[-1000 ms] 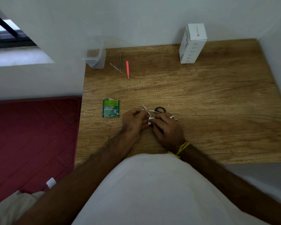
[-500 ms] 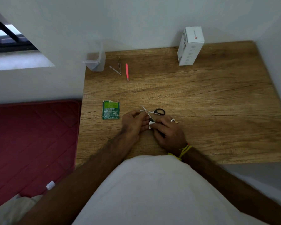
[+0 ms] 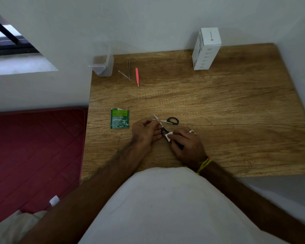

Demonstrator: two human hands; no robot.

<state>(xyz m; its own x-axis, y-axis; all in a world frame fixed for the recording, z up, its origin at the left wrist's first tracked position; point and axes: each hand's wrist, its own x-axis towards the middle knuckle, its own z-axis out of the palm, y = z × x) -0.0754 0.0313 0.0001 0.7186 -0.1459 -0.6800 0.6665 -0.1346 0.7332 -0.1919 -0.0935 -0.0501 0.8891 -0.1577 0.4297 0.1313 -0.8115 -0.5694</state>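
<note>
**Scissors and white scrap held at near counter edge**

Head view. The open scissors (image 3: 163, 123) are seen low over the wooden counter (image 3: 227, 106), near its front edge and roughly mid-width. The blades are pointed up and left. One black handle loop is laid out to the right and the other is angled down between the two hands.

The left hand (image 3: 144, 132) is placed at the scissors' pivot, with its fingers curled narrowly around them. How far the grip wraps is partly hidden by the hand itself. The right hand (image 3: 187, 145) is set just right of the lower loop. A small white scrap (image 3: 169, 136) is pinched between its thumb and fingers and is touching that loop. A ring (image 3: 191, 131) is worn on this hand, and yellow and red threads (image 3: 203, 164) are tied at the wrist.

A torn green sachet (image 3: 119, 118) is lying flat just left of the left hand. Steel tweezers (image 3: 128, 70) and pink tweezers (image 3: 137, 77) are lined up well apart from the hands, towards the far left of the counter. A clear tub (image 3: 102, 66) is at the far left corner and a white box (image 3: 206, 50) is standing far right. A red mattress (image 3: 33, 155) is seen beside the counter's left edge.
</note>
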